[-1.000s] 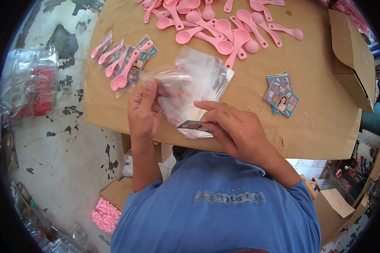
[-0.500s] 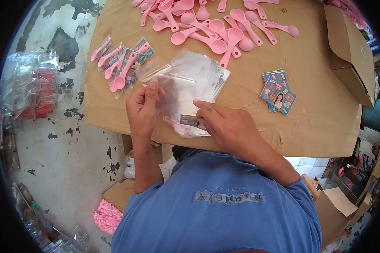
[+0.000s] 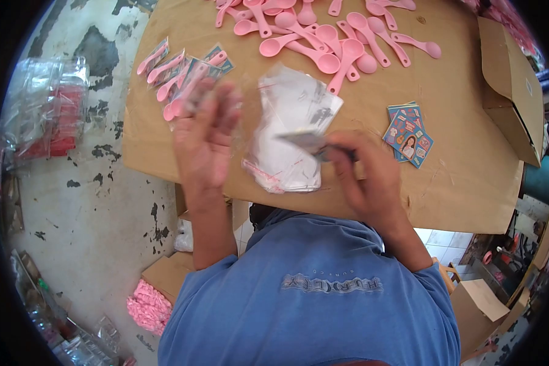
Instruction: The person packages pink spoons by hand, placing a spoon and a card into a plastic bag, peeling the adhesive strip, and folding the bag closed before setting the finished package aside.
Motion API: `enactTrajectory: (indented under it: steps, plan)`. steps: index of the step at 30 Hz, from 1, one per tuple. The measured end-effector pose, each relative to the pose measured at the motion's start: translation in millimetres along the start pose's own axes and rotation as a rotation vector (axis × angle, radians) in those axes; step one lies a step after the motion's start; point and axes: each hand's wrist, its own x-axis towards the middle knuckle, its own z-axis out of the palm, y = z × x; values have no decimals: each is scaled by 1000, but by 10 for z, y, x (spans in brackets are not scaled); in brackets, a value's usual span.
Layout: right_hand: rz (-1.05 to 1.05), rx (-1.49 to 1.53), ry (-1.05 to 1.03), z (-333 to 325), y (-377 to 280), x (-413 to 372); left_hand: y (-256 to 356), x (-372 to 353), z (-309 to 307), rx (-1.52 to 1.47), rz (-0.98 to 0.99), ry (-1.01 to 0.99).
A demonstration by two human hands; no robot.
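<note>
My left hand (image 3: pixel 206 137) is raised over the table's left part, palm turned inward and fingers smeared by motion. A clear plastic bag (image 3: pixel 236 116), faint and blurred, appears pinched at its fingertips. Between the thumb and fingers of my right hand (image 3: pixel 369 174) is a small printed card (image 3: pixel 302 140), tilted above the bag stack. That stack of clear plastic bags (image 3: pixel 287 161) lies flat between my hands. Beyond my left fingers are several bagged pink spoons with cards (image 3: pixel 165 70), partly hidden by the hand. A small pile of blue printed cards (image 3: pixel 409 137) lies to the right.
Many loose pink measuring spoons (image 3: pixel 329 46) are heaped at the table's far side. An open cardboard box (image 3: pixel 512 91) stands at the right edge of the paper-covered table (image 3: pixel 463 195). Plastic packs (image 3: pixel 49 110) lie on the floor at left, with a pink bundle (image 3: pixel 147 307) lower down.
My left hand has moved up and slightly left, away from the bag stack, toward the bagged spoons. My right hand has lifted the card and shifted right. The view has shifted slightly.
</note>
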Motion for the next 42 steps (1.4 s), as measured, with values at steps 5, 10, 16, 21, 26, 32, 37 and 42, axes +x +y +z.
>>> enactTrajectory:
  steps: [5,10,16,21,26,32,37,42]
  plan:
    - [307,192,161,-221,45,-58,-344,-47,198,-65,-112,-202]
    - [416,374,164,-312,60,-105,-431,-97,580,-31,-136,-222]
    - [448,508,191,-247,-11,-117,-541,-236,799,-35,-161,-312]
    - [446,549,170,-253,-9,-134,-624,-300,778,-4,-175,-365]
    - [427,368,-18,-386,32,-178,-662,-376,810,27,-183,-392]
    - [421,664,227,-333,120,-226,-730,-465,810,102,-160,-427]
    - [376,675,246,-305,72,-207,-876,-581,902,92,-179,-446]
    - [347,638,302,-215,56,-126,-854,-641,933,144,-98,-476]
